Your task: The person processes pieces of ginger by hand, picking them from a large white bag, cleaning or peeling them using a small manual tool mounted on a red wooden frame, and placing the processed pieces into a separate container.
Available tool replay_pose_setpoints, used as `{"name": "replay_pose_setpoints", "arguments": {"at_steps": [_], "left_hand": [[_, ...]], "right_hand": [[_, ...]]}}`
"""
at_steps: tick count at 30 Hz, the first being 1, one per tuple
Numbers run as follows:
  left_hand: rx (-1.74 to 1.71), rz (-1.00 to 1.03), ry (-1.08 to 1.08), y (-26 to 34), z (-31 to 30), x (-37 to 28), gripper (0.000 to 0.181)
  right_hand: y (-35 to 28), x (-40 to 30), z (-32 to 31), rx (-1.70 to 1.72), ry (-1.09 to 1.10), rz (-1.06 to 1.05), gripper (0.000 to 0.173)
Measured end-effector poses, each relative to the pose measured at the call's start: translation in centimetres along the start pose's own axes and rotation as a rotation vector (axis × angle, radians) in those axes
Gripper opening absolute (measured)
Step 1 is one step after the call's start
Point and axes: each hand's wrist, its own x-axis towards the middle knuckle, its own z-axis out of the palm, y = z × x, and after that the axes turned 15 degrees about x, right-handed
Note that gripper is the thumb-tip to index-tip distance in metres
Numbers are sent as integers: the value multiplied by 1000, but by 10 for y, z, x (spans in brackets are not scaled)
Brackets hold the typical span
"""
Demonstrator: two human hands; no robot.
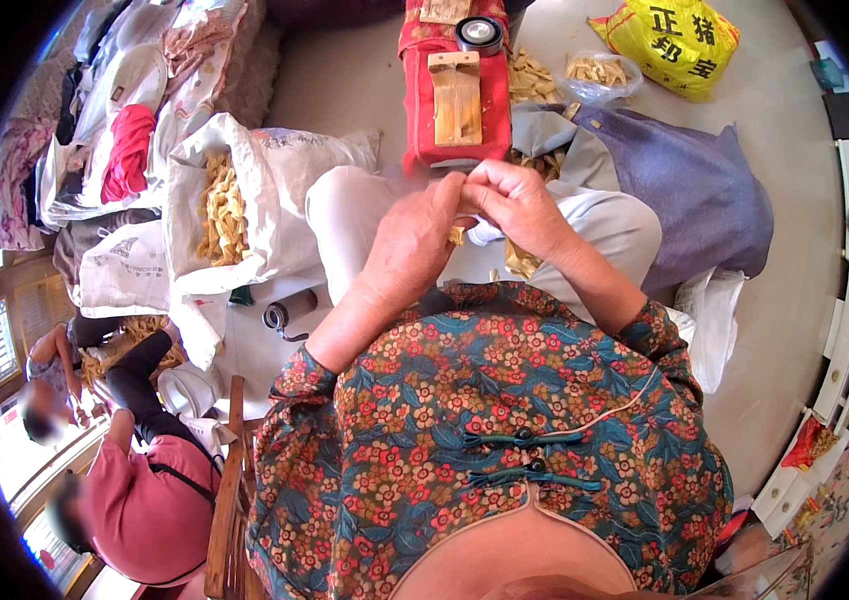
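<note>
Both hands meet over my lap, just below a bench covered in red cloth (419, 112). My left hand (421, 232) has its fingers bent, and a small yellowish piece (457, 235) shows beneath them. Against its fingertips, my right hand (518, 202) pinches thumb and forefinger together; whatever lies between the fingertips is too small or hidden to name. On the bench lies a wooden block (457, 109) with a raised crosspiece at its far end. A round black-rimmed object with a shiny centre (478, 32) is beside that end. More yellowish pieces (522, 260) show under my right wrist.
An open white woven sack (274, 195) of yellowish folded pieces (223, 214) stands at left, near a dark flask (293, 307). Right are a blue-grey sack (687, 187), a bowl of pieces (597, 71) and a yellow bag (668, 45). Two people sit lower left, near a wooden chair (226, 495).
</note>
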Motion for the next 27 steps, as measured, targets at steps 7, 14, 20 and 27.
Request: {"name": "replay_pose_setpoints", "arguments": {"at_steps": [7, 14, 20, 27], "left_hand": [[353, 297, 10, -30, -3, 11, 29], [434, 369, 199, -86, 11, 39, 31], [-529, -248, 36, -75, 46, 45, 22], [-870, -370, -8, -76, 47, 67, 22]], "right_hand": [[0, -7, -9, -280, -194, 115, 18], [-22, -7, 28, -288, -36, -35, 20], [-20, 25, -9, -389, 137, -61, 20], [-5, 53, -42, -397, 202, -113, 22]]}}
